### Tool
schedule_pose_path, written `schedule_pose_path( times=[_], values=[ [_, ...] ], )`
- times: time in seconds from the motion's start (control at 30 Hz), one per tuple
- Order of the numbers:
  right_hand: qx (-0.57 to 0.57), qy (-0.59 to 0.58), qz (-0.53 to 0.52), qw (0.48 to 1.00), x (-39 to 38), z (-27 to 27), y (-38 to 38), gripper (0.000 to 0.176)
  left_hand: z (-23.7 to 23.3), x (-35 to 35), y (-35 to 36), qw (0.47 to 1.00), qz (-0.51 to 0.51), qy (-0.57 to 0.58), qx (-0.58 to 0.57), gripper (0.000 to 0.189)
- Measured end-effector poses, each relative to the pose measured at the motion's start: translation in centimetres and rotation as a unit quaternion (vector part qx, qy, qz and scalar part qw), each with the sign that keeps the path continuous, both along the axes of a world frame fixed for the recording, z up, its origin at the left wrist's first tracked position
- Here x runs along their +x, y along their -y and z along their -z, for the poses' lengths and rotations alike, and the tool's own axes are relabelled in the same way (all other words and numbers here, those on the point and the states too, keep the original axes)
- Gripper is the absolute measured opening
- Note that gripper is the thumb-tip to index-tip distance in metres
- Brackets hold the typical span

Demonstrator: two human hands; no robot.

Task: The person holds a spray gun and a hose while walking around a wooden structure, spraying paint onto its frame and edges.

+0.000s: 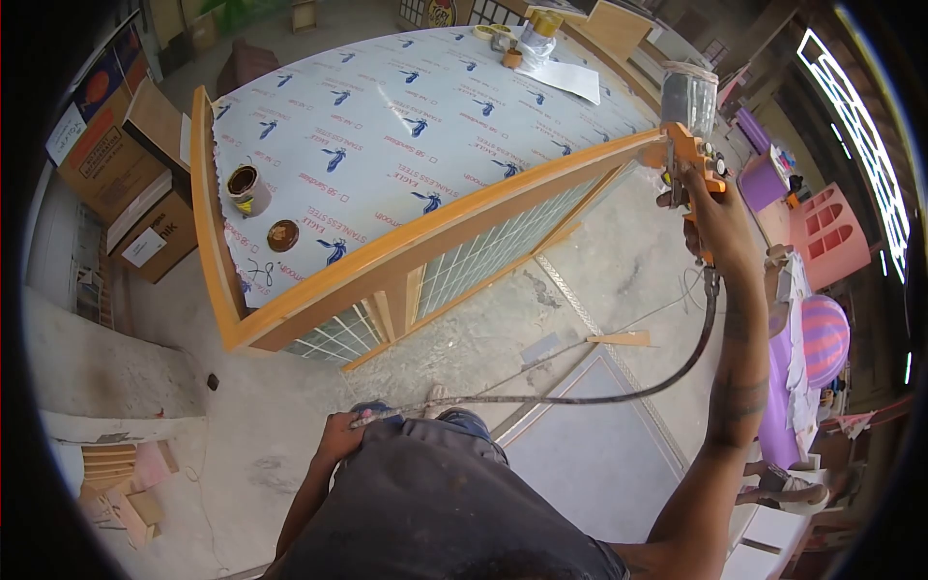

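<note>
My right hand (713,213) is wrapped round the grip of an orange spray gun (688,147) with a cup (689,99) on top. The gun is held at the far right end of the counter's wooden edge (454,220). From its base a dark air hose (580,398) curves down and across in front of my body. My left hand (341,435) is closed on that hose beside my hip. Printed protective film (377,145) covers the countertop, where an open paint can (249,190) stands near a round lid (283,235).
Tape rolls, a wrapped jar (539,43) and a white sheet (565,80) lie at the counter's far end. Cardboard boxes (116,164) are stacked at left. A flat grey panel (599,454) lies on the floor; purple and pink pieces (831,237) stand at right.
</note>
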State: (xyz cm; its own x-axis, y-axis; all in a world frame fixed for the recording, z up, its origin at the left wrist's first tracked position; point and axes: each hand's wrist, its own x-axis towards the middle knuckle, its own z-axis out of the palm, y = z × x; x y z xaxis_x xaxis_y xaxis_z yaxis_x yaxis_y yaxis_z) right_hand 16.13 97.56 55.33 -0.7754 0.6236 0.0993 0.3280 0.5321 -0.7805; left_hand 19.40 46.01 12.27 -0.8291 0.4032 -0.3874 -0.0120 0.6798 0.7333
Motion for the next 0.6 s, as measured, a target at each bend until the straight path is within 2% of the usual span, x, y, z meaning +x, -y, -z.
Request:
schedule_pose_path(
  times=[0.2,0.3,0.37,0.6],
  values=[
    [0.008,-0.021,0.081,0.996,-3.2,1.7,-4.7,0.037,0.9,0.3,0.1,0.999,-0.003,-0.045,0.015,0.043],
    [-0.017,-0.016,0.078,0.997,-3.0,1.6,-5.0,0.036,0.0,0.4,-0.1,0.999,-0.020,-0.041,0.023,0.045],
    [-0.027,-0.009,0.071,0.997,-2.3,1.4,-4.2,0.036,-0.1,0.4,0.1,1.000,-0.022,-0.010,0.005,0.046],
    [-0.028,0.029,0.013,0.999,0.4,-0.2,1.6,0.035,-0.5,0.7,0.6,1.000,-0.009,-0.014,0.014,0.048]
  ],
)
